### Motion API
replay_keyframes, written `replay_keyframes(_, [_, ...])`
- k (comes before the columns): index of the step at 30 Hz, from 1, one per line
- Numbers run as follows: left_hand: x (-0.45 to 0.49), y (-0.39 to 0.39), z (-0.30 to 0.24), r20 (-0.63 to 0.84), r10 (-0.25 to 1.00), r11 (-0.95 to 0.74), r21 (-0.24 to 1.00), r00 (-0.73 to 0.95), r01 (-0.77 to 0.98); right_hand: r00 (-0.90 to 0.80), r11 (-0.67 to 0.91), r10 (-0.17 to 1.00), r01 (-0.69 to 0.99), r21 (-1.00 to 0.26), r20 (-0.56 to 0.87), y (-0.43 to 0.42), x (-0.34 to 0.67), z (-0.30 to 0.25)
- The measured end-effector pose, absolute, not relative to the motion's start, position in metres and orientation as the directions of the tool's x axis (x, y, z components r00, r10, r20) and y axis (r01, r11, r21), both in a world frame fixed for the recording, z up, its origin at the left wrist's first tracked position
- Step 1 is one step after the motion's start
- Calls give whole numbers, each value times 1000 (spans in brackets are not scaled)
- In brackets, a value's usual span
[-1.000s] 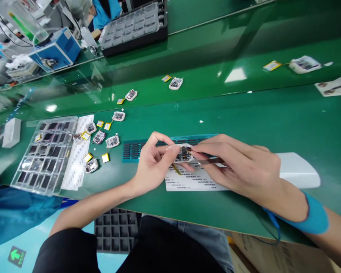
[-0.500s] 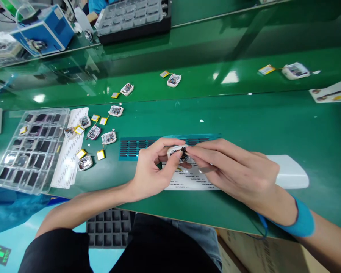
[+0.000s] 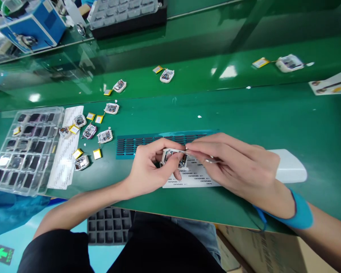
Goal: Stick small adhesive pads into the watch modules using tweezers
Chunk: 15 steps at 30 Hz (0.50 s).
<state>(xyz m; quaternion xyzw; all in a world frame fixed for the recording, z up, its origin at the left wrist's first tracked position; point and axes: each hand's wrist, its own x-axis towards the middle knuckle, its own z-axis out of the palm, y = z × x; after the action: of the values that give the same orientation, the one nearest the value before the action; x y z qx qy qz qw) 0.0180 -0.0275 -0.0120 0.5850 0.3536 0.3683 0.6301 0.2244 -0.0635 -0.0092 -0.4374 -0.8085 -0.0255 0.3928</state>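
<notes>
My left hand [image 3: 152, 163] grips a small white watch-like case [image 3: 165, 156], its fingers and thumb wrapped about the edges. Circuit parts show inside the open face, partly covered by the thumb. At the case's right edge, the fingertips of my right hand [image 3: 233, 161] are pinched on thin silver tweezers [image 3: 213, 160], mostly hidden by the fingers. Beneath both hands lies a white printed sheet [image 3: 187, 181]. Just behind them is a blue sheet with rows of dark strips [image 3: 130, 146].
Several similar open cases [image 3: 105, 135] with yellow-edged batteries [image 3: 97, 153] lie left and at the back. A clear compartment tray [image 3: 25, 151] stands far left beside a paper strip [image 3: 65, 167]. A white curved object [image 3: 291, 167] sits right. A blue strap [image 3: 299, 210] circles my right wrist.
The case has turned in my left hand, so more of its open face shows. My right fingertips stay at its right edge. The whole view has shifted slightly.
</notes>
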Motion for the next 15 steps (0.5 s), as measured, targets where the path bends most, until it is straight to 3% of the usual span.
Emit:
replay_keyframes(5, [17, -23, -4, -128, 825, 236, 963, 551, -130, -414, 657, 619, 739, -151, 668, -68, 232, -15])
replay_keyframes(8, [15, -22, -3, -148, 806, 263, 957, 573, -122, -447, 651, 602, 755, -81, 662, -66, 235, -16])
replay_keyframes(12, [13, -24, -3, -153, 802, 231, 971, 578, -64, -369, 572, 647, 813, -105, 667, -61, 233, -8])
replay_keyframes(15, [14, -25, -4, -144, 807, 239, 966, 573, -94, -382, 607, 652, 781, -148, 655, -62, 234, -3])
